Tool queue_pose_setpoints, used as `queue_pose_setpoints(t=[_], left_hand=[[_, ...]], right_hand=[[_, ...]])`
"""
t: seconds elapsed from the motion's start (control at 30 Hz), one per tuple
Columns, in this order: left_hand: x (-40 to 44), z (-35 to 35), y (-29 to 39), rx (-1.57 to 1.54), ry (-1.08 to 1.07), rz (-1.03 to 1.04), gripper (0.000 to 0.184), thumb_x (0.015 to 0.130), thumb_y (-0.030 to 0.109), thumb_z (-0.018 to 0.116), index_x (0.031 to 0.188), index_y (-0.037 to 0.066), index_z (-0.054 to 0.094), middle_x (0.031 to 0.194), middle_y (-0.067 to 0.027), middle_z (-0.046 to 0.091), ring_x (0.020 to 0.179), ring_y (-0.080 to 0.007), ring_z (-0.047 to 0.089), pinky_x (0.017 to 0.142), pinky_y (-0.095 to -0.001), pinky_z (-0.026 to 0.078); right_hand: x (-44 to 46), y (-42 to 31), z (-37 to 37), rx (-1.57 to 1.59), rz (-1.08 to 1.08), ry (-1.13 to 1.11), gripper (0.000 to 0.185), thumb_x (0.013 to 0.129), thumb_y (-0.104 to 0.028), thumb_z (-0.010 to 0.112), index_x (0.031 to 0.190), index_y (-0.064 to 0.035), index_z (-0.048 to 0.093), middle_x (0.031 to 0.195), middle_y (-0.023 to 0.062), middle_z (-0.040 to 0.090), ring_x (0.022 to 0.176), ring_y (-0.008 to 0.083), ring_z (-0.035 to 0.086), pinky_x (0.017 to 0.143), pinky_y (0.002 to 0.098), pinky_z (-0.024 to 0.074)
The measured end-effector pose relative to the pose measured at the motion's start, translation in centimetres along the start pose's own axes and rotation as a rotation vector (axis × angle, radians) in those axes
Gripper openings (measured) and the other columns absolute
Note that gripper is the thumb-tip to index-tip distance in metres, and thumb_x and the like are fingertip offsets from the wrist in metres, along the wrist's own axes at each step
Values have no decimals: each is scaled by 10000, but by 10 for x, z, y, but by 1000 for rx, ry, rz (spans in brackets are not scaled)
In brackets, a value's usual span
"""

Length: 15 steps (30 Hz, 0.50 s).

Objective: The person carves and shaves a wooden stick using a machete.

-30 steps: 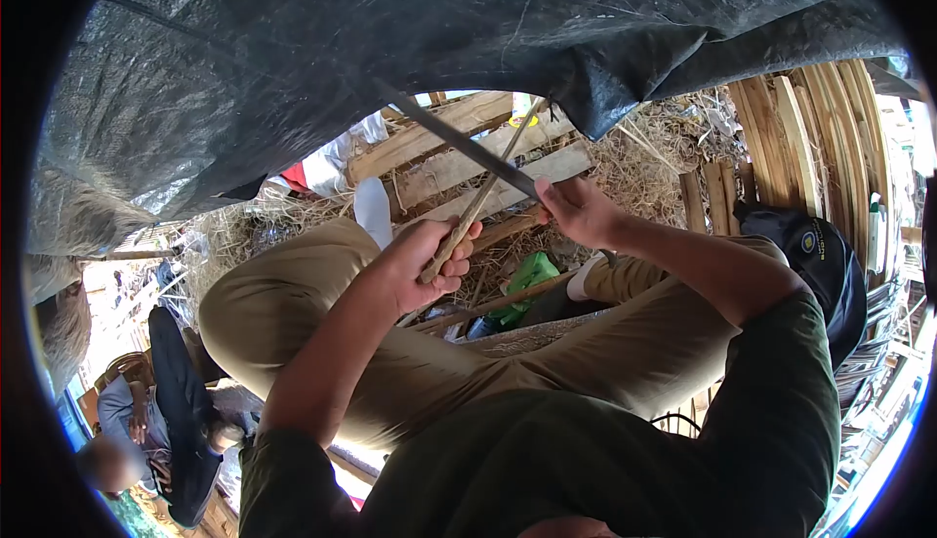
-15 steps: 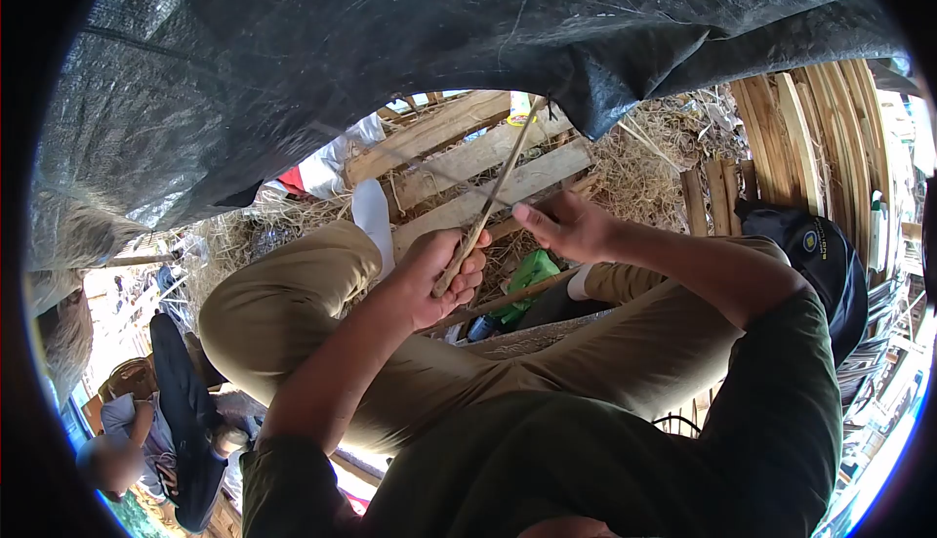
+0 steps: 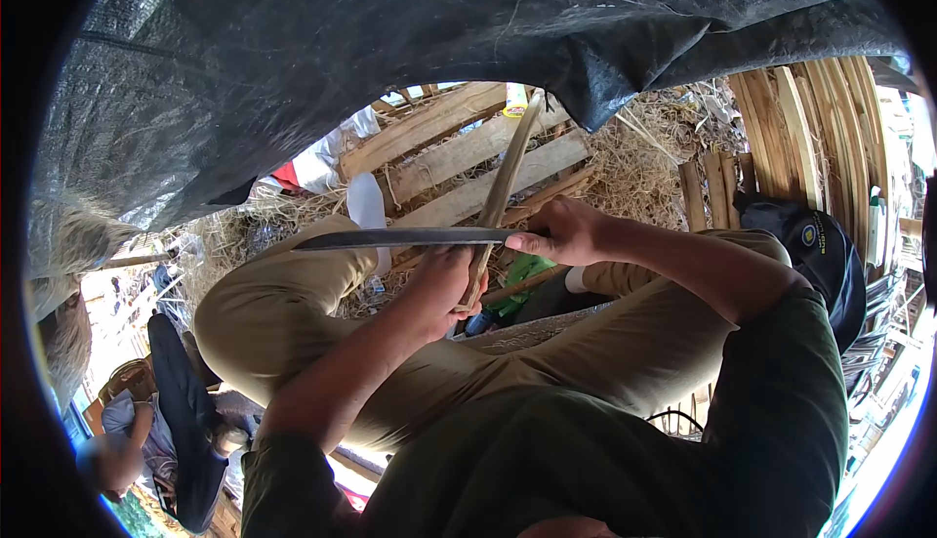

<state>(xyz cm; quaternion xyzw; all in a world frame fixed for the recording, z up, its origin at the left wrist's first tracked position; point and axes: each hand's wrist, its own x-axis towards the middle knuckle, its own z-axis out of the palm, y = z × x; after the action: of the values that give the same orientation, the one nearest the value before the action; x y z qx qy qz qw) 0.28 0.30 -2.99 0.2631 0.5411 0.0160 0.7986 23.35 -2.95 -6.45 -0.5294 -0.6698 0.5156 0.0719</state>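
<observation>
My left hand (image 3: 444,286) is closed around the lower end of a long, pale strip of wood or bamboo (image 3: 507,172). The strip slants up and away to the tarp's edge. In my right hand (image 3: 568,231) is a machete, its handle hidden by the fingers. Its long dark blade (image 3: 395,237) points left, nearly level, and crosses the strip just above my left hand. Whether the edge bites into the strip, I cannot tell.
A dark tarp (image 3: 322,40) hangs low in front. Beyond lie wooden slats (image 3: 468,152) and straw (image 3: 649,167). Planks (image 3: 810,133) and a black bag (image 3: 815,250) are at the right. Another person (image 3: 146,440) sits at the lower left, near a green wrapper (image 3: 527,267) between my legs.
The blade, blurred and slanting up to the left before, has come down to a nearly level position across the strip. The strip has turned to show a wider face.
</observation>
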Motion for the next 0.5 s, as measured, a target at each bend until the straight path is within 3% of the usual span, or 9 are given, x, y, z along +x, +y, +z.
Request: queue_pose_setpoints(t=[0.13, 0.2, 0.33, 0.37, 0.5], left_hand=[[-1, -2, 1, -5, -14, 7, 279, 1054, 337, 377, 953, 110, 505, 666, -21, 512, 494, -120, 456, 438, -287, 364], [-11, 6, 4, -24, -25, -33, 284, 1057, 325, 366, 965, 96, 505, 663, -24, 507, 491, -123, 450, 431, -286, 357], [-18, 4, 19, -107, -43, -75, 297, 1061, 308, 348, 982, 69, 506, 634, -28, 489, 472, -127, 431, 424, -285, 343], [-18, 2, 19, -128, -40, -87, 284, 1058, 294, 346, 986, 70, 506, 624, -23, 485, 456, -122, 422, 409, -276, 338], [-19, -9, 17, -311, -147, -165, 227, 1042, 234, 344, 1000, 79, 503, 589, 2, 473, 389, -96, 386, 340, -244, 315]], right_hand=[[8, 4, -9, -181, 142, -76, 833, 896, -766, 360, 830, -12, 709, 603, 131, 615, 583, 286, 639, 593, 458, 529], [22, 61, -25, -269, 232, -16, 867, 894, -778, 322, 833, 1, 697, 588, 118, 602, 539, 254, 627, 538, 417, 537], [30, 72, -39, 47, 598, 68, 909, 904, -773, 274, 784, 44, 655, 574, 123, 587, 462, 212, 594, 469, 331, 546], [30, 64, -29, 151, 657, 60, 930, 902, -783, 245, 684, 45, 607, 560, 121, 573, 498, 222, 606, 495, 391, 536], [20, 11, -12, 12, 216, -17, 944, 887, -809, 226, 630, 22, 592, 546, 115, 557, 548, 259, 606, 564, 449, 513]])
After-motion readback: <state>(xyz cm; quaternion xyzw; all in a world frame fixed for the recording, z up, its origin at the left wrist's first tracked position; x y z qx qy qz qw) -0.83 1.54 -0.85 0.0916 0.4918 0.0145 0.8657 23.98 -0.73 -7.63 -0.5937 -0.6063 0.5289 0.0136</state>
